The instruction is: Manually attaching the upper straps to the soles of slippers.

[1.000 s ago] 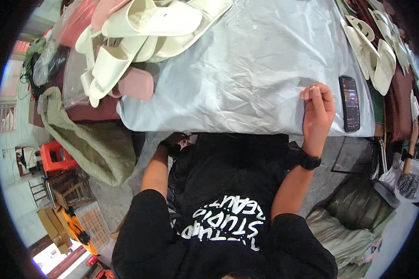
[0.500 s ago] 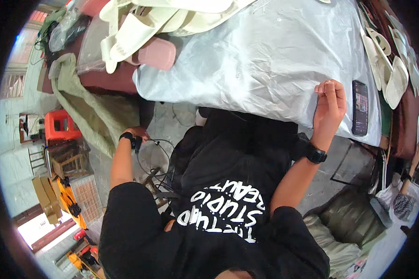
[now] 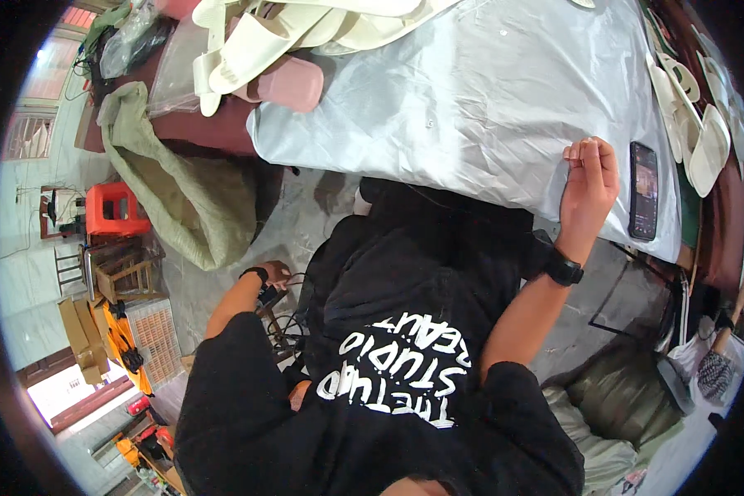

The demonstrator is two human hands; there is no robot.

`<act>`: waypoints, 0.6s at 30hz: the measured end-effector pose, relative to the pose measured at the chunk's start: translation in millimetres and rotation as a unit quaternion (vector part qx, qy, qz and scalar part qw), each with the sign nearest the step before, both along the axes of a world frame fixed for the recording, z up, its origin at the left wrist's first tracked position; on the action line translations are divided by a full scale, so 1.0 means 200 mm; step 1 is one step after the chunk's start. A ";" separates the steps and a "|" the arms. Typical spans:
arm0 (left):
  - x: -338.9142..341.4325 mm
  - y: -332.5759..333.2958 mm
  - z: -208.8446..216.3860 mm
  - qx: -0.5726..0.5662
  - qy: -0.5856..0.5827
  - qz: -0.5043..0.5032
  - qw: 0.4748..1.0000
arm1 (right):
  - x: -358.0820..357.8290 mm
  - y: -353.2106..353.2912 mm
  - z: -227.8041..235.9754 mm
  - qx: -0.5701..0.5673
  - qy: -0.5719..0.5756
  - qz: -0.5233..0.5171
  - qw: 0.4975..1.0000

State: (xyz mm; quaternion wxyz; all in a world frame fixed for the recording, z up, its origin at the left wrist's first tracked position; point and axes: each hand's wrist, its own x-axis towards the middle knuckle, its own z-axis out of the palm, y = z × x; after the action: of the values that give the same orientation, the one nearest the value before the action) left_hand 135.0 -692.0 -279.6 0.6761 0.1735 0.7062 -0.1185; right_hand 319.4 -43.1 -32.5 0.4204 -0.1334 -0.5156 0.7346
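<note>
My right hand (image 3: 590, 178) rests on the grey sheet (image 3: 471, 124) over the table, fingers bent and drawn together, with nothing visible in them. Just to its right a dark phone (image 3: 643, 190) lies with its screen lit. My left hand (image 3: 277, 274) hangs low beside my leg, away from the table, its fingers loosely stretched and holding nothing I can see. Thin black cables (image 3: 289, 326) run close below it. Up and left of that hand stands an olive-green sack (image 3: 223, 223) with its mouth gaping.
Cream slippers (image 3: 252, 50) are heaped at the table's far left, beside a pink slipper (image 3: 293, 84). More pale slippers (image 3: 707, 153) lie at the right. A red stool (image 3: 117, 208) stands at left; a dark green bag (image 3: 628, 388) sits on the floor at right.
My left hand has moved down and right, away from the sack's lower edge. My right hand stays by the phone. The view has shifted slightly.
</note>
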 end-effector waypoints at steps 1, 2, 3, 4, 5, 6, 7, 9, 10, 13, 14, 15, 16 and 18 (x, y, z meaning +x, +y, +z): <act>-0.02 0.00 -0.06 -0.008 0.043 0.096 0.994 | 0.01 0.00 0.00 0.002 -0.003 -0.004 1.000; -0.05 -0.06 -0.06 -0.021 0.096 0.197 0.975 | -0.01 -0.01 0.01 -0.006 0.006 0.001 1.000; -0.09 -0.08 -0.06 -0.019 0.095 0.197 0.976 | -0.01 0.00 0.01 -0.010 0.009 0.004 1.000; -0.16 -0.08 -0.07 0.058 0.163 0.203 0.964 | 0.00 0.01 0.01 -0.008 0.008 0.003 1.000; -0.24 -0.11 -0.05 0.130 0.235 0.209 0.940 | -0.01 0.01 0.00 -0.016 0.019 0.013 1.000; -0.35 -0.25 0.02 0.173 0.331 0.095 0.923 | -0.05 -0.01 0.01 -0.038 0.050 0.035 0.997; -0.44 -0.38 0.11 0.204 0.418 -0.027 0.885 | -0.09 -0.03 0.02 -0.054 0.076 0.049 0.994; -0.44 -0.04 0.08 0.256 0.375 0.022 0.891 | -0.05 -0.02 0.01 -0.030 0.043 0.024 0.998; -0.37 0.21 0.06 0.295 0.337 0.065 0.892 | -0.02 0.00 0.00 -0.018 0.022 0.011 1.000; -0.33 0.47 0.24 0.240 0.234 0.239 0.911 | -0.05 -0.01 0.01 -0.033 0.028 0.011 0.999; -0.29 0.55 0.30 0.241 0.234 0.237 0.911 | -0.05 -0.01 0.01 -0.030 0.030 0.016 0.999; -0.25 0.63 0.37 0.262 0.241 0.188 0.915 | -0.04 -0.01 0.01 -0.026 0.031 0.020 0.999; -0.23 0.71 0.43 0.287 0.245 0.136 0.916 | -0.03 0.00 0.02 -0.021 0.031 0.014 0.999; -0.16 0.84 0.58 0.301 0.315 -0.006 0.900 | -0.02 -0.01 0.01 -0.026 0.006 -0.013 1.000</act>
State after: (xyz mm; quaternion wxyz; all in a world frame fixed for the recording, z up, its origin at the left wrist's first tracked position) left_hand 103.6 -523.1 -163.5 0.3331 0.3264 0.8834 0.0468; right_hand 315.0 -45.1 -29.6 0.4295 -0.1469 -0.4922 0.7428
